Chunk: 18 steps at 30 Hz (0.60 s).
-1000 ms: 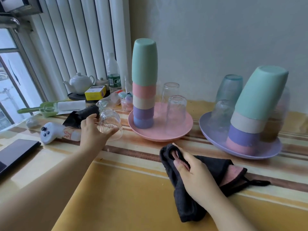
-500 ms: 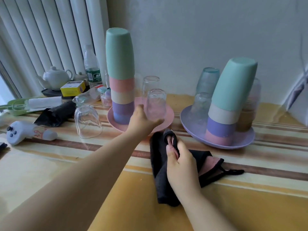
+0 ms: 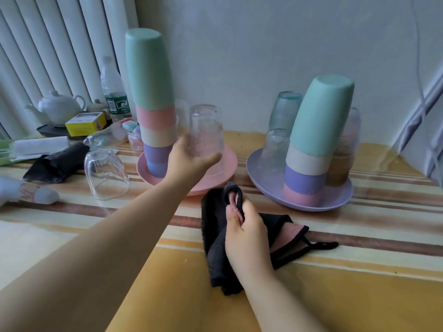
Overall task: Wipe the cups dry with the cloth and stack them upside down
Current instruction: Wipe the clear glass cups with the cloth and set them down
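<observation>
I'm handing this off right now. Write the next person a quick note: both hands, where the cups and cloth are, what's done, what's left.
Left hand: fingers curling round the upside-down clear glass on the pink plate; not lifted.
Right hand: grips the black cloth on the table.
Done, it seems: one clear glass stands upside down on the table left of the pink plate.
Coloured cup stacks stand inverted: one on the pink plate, a leaning one on the purple plate.
Left: wipe the gripped glass, stack it inverted, then the remaining glasses on both plates.
</observation>
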### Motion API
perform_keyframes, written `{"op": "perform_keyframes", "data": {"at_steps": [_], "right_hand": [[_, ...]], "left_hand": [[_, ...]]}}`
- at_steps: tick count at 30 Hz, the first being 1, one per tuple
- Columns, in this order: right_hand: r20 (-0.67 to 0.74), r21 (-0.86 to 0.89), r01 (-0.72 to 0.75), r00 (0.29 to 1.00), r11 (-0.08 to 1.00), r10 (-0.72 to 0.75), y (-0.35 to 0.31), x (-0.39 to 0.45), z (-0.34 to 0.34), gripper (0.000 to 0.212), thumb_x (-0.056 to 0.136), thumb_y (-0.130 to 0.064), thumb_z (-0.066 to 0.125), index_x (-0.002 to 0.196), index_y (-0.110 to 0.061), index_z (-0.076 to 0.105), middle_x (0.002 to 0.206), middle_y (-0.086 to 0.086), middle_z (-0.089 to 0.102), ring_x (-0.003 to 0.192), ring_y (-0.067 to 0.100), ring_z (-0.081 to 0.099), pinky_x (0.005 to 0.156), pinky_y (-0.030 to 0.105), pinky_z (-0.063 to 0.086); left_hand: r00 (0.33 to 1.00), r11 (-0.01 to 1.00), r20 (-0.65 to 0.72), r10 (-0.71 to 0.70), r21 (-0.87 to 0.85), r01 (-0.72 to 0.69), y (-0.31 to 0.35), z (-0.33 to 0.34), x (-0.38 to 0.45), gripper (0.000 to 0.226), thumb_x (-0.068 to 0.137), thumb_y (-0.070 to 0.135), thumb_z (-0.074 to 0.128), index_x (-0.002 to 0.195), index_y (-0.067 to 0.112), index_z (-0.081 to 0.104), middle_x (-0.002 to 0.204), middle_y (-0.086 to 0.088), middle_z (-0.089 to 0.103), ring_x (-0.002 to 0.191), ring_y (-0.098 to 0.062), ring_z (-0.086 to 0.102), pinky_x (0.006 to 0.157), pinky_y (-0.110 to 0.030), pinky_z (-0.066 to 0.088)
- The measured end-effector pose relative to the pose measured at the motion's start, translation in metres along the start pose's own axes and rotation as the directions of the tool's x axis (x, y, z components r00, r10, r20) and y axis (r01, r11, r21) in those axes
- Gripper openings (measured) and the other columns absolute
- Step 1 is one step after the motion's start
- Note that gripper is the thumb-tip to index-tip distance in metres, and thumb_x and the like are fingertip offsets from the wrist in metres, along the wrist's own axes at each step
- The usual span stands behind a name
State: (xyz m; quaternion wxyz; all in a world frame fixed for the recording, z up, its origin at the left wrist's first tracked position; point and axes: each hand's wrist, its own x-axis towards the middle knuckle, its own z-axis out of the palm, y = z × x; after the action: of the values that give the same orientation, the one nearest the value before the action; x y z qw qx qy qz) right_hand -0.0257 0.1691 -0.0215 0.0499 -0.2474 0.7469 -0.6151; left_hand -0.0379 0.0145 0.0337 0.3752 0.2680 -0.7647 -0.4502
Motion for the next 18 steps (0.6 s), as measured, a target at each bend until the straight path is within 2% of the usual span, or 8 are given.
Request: {"op": "perform_keyframes", "data": {"at_steps": [2, 5, 7, 9, 11, 15, 17, 18], "right_hand": [[0.006, 0.035, -0.024, 1.000, 0.999, 0.024, -0.001, 0.001, -0.002, 0.014, 0.095, -0.018, 0.048, 0.102, -0.026, 0.057, 0.096, -0.014, 0.062, 0.098, 0.005, 0.058, 0.071, -0.004, 0.035], [-0.019, 0.077, -0.025, 0.999, 0.997, 0.027, -0.006, 0.003, -0.006, 0.011, 0.096, -0.019, 0.048, 0.104, -0.025, 0.053, 0.094, -0.016, 0.059, 0.099, 0.006, 0.057, 0.069, -0.004, 0.035], [-0.052, 0.128, 0.021, 0.999, 0.992, -0.014, -0.013, 0.003, -0.008, 0.015, 0.095, -0.018, 0.050, 0.108, -0.026, 0.049, 0.100, -0.015, 0.059, 0.099, -0.001, 0.058, 0.071, -0.005, 0.035], [-0.061, 0.168, 0.097, 0.994, 0.981, -0.088, -0.021, 0.001, -0.011, 0.024, 0.094, -0.019, 0.050, 0.109, -0.037, 0.045, 0.109, -0.018, 0.058, 0.101, -0.014, 0.054, 0.077, -0.004, 0.036], [-0.045, 0.144, 0.162, 0.987, 0.976, -0.157, -0.025, -0.002, -0.013, 0.026, 0.094, -0.020, 0.050, 0.109, -0.041, 0.045, 0.113, -0.022, 0.058, 0.104, -0.016, 0.051, 0.082, -0.002, 0.034], [0.030, 0.159, 0.230, 0.971, 0.960, -0.237, -0.025, -0.010, -0.010, 0.026, 0.094, -0.023, 0.049, 0.106, -0.045, 0.048, 0.104, -0.044, 0.055, 0.105, -0.024, 0.046, 0.085, -0.004, 0.031], [0.107, 0.216, 0.235, 0.959, 0.948, -0.263, -0.025, -0.013, -0.006, 0.026, 0.094, -0.036, 0.045, 0.120, -0.043, 0.045, 0.115, -0.050, 0.046, 0.117, -0.024, 0.038, 0.092, -0.004, 0.027], [0.144, 0.229, 0.253, 0.946, 0.940, -0.290, -0.025, -0.014, -0.004, 0.039, 0.093, -0.047, 0.042, 0.131, -0.037, 0.041, 0.130, -0.045, 0.038, 0.127, -0.020, 0.029, 0.098, -0.002, 0.023]], "left_hand": [[0.999, 0.990, 0.040, 0.024, -0.143, -0.018, 0.012, -0.021, -0.007, 0.034, 0.072, 0.023, 0.081, 0.096, 0.017, 0.057, 0.092, -0.002, 0.065, 0.084, -0.020, 0.062, 0.077, -0.029, 0.050], [0.984, 0.960, 0.178, 0.022, -0.279, 0.030, 0.018, -0.057, -0.032, 0.056, 0.063, 0.030, 0.080, 0.114, 0.029, 0.056, 0.109, 0.000, 0.070, 0.101, -0.016, 0.067, 0.093, -0.036, 0.053], [0.973, 0.956, 0.230, -0.023, -0.281, 0.089, 0.011, -0.072, -0.054, 0.068, 0.054, 0.038, 0.083, 0.113, 0.036, 0.050, 0.114, 0.000, 0.067, 0.106, -0.016, 0.066, 0.095, -0.036, 0.051], [0.966, 0.941, 0.251, -0.062, -0.308, 0.141, 0.001, -0.076, -0.075, 0.063, 0.053, 0.038, 0.083, 0.109, 0.035, 0.053, 0.107, 0.001, 0.070, 0.100, -0.017, 0.068, 0.088, -0.029, 0.054], [0.962, 0.911, 0.261, -0.086, -0.370, 0.182, -0.007, -0.072, -0.095, 0.055, 0.058, 0.032, 0.079, 0.109, 0.030, 0.058, 0.097, 0.003, 0.074, 0.093, -0.016, 0.070, 0.075, -0.020, 0.055], [0.934, 0.859, 0.341, -0.105, -0.443, 0.259, -0.019, -0.056, -0.117, 0.069, 0.055, 0.041, 0.076, 0.120, 0.021, 0.062, 0.106, 0.001, 0.074, 0.102, -0.018, 0.069, 0.087, -0.032, 0.053], [0.915, 0.832, 0.392, -0.100, -0.471, 0.293, -0.020, -0.052, -0.118, 0.063, 0.059, 0.041, 0.072, 0.119, 0.022, 0.064, 0.107, -0.002, 0.074, 0.102, -0.020, 0.069, 0.086, -0.034, 0.052], [0.908, 0.823, 0.405, -0.104, -0.478, 0.308, -0.021, -0.051, -0.118, 0.061, 0.060, 0.042, 0.071, 0.118, 0.023, 0.065, 0.107, -0.001, 0.074, 0.102, -0.020, 0.069, 0.084, -0.034, 0.052]]}}
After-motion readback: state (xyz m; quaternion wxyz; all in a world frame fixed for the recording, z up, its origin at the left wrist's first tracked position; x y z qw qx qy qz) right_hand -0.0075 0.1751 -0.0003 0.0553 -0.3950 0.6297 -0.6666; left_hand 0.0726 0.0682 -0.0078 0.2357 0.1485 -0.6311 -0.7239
